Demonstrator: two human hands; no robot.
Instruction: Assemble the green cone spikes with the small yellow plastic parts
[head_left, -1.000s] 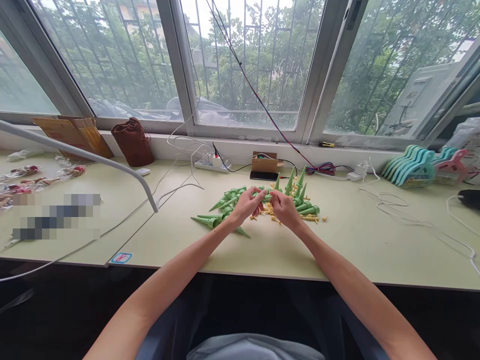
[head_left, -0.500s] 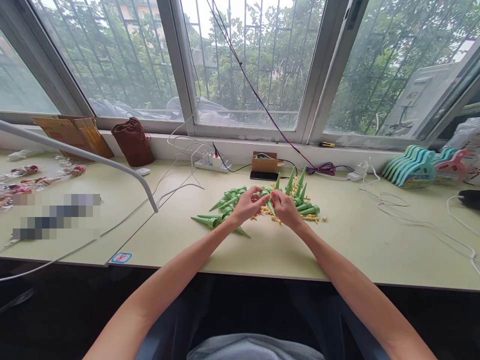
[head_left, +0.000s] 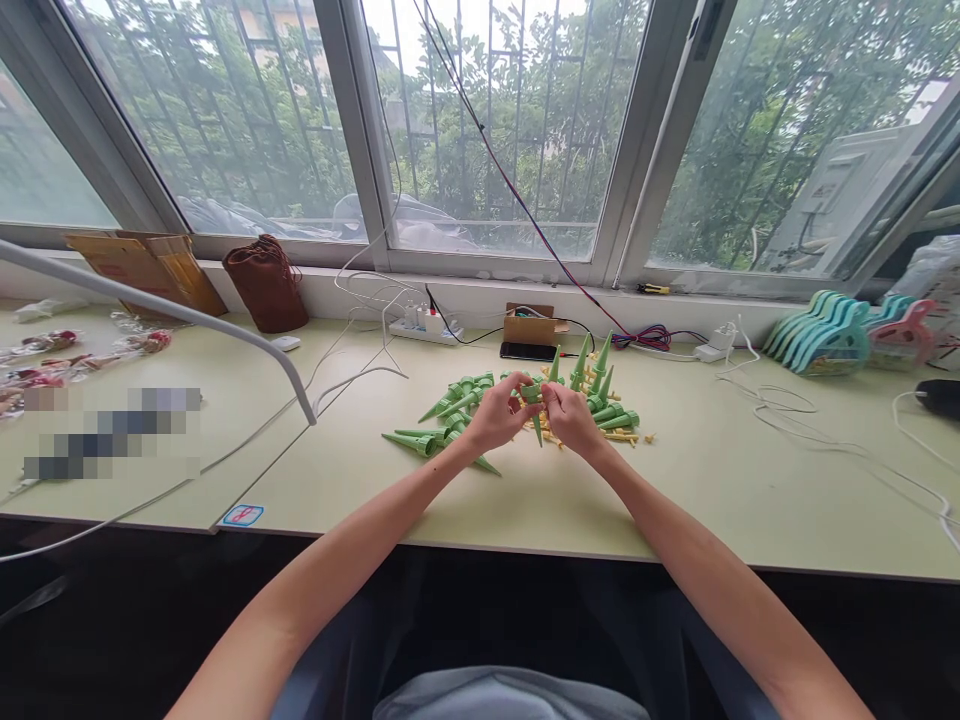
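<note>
Cones on tbl, phone behind 'em, hangers far R, pouch back L

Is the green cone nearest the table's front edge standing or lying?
Lying: the green cone stretches lengthwise along the table, partly hidden.

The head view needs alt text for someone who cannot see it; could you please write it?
A person's left hand and right hand meet around a green spike, tip down, over a pale table. More green spikes and small yellow pieces lie nearby, before a window.
</note>
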